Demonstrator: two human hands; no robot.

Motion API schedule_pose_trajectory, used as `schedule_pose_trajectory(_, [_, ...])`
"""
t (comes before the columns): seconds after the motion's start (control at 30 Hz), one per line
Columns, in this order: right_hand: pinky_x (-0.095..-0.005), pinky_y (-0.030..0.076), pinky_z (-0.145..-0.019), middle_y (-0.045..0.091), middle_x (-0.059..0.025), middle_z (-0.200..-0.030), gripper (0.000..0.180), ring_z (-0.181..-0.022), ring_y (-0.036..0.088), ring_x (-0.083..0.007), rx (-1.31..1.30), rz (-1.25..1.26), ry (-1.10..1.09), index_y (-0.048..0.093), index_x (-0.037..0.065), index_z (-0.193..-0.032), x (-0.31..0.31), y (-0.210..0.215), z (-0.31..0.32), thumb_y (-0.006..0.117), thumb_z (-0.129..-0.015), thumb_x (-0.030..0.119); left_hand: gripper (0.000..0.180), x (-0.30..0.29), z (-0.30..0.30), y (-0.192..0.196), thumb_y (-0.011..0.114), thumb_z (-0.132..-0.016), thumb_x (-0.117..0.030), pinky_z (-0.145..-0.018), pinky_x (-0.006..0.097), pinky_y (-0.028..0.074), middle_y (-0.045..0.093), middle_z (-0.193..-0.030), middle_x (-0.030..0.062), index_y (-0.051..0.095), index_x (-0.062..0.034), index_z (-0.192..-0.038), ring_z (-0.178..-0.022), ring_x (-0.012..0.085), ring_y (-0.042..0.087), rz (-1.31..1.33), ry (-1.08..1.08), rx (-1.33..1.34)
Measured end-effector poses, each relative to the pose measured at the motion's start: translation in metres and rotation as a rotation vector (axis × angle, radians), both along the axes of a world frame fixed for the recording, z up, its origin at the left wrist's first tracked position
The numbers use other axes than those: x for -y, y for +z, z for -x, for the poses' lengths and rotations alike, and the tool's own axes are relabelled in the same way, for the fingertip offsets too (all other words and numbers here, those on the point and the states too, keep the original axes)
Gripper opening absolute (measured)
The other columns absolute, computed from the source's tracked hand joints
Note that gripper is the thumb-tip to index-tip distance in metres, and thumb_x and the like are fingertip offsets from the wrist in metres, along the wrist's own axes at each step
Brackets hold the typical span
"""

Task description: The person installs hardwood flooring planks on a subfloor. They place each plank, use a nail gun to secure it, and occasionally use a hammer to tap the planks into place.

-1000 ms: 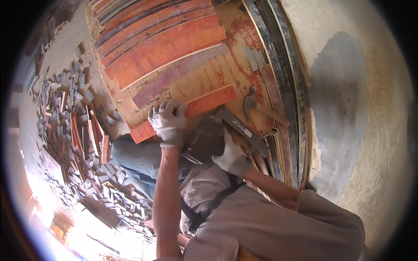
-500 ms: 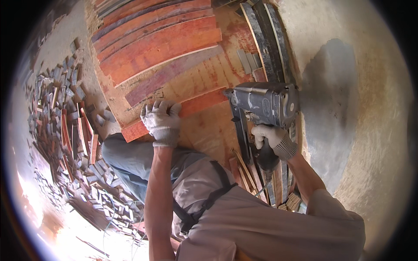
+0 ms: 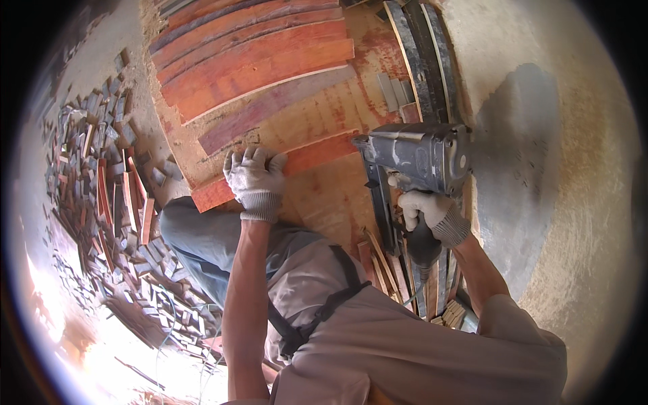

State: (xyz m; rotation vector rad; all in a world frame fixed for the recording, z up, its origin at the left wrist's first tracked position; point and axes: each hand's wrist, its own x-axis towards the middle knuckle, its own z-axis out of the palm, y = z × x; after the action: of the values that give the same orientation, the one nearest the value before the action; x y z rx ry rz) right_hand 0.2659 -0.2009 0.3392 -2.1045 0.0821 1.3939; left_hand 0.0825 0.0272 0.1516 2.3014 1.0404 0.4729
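Observation:
My left hand (image 3: 254,177), in a whitish knit glove, rests near the left end of a narrow red wooden strip (image 3: 317,152), its fingers curled over the far edge. The strip lies crosswise on a reddish-brown plywood board (image 3: 324,202). In my right hand (image 3: 432,212), also gloved, is a dark grey pneumatic nail gun (image 3: 415,154), gripped by its handle. The gun's nose is at the strip's right end; whether they touch is unclear. A thin hose trails down from the handle's lower end.
Several red and dark wooden strips (image 3: 263,71) lie in rows on the board's far part. Long dark-edged strips (image 3: 432,67) stand along its right side. Scattered small wood offcuts (image 3: 101,182) cover the floor at left. A dark grey patch (image 3: 516,189) marks the floor at right.
The whole view has shifted slightly, so most things sit a little further right. My left hand stays on the strip, and the nail gun remains at the strip's right end.

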Motion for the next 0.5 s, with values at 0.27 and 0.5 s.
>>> schedule_pose_trajectory(0.27, [-0.0261, 0.049, -0.071, 0.063, -0.0028, -0.059, 0.028, -0.062, 0.060, -0.0092, -0.050, -0.079, 0.046, 0.065, 0.006, -0.067, -0.016, -0.011, 0.012, 0.062, -0.093, 0.015, 0.016, 0.000, 0.000, -0.001, 0.079, -0.081, -0.029, -0.098, 0.048, 0.044, 0.069, -0.084, 0.0053, 0.071, -0.0147, -0.081, -0.092, 0.0313, 0.064, -0.088, -0.014, 0.012])
schedule_pose_trajectory(0.5, [-0.0266, 0.049, -0.074, 0.065, -0.0035, -0.061, 0.026, -0.065, 0.060, -0.0099, -0.038, -0.092, 0.174, 0.066, 0.006, -0.073, -0.018, -0.006, 0.014, 0.059, -0.095, 0.017, 0.019, -0.001, 0.000, 0.002, 0.079, -0.080, -0.032, -0.104, 0.051, 0.042, 0.068, -0.088, 0.0075, 0.070, -0.0145, -0.082, -0.096, 0.0341, 0.064, -0.044, -0.009, -0.009])
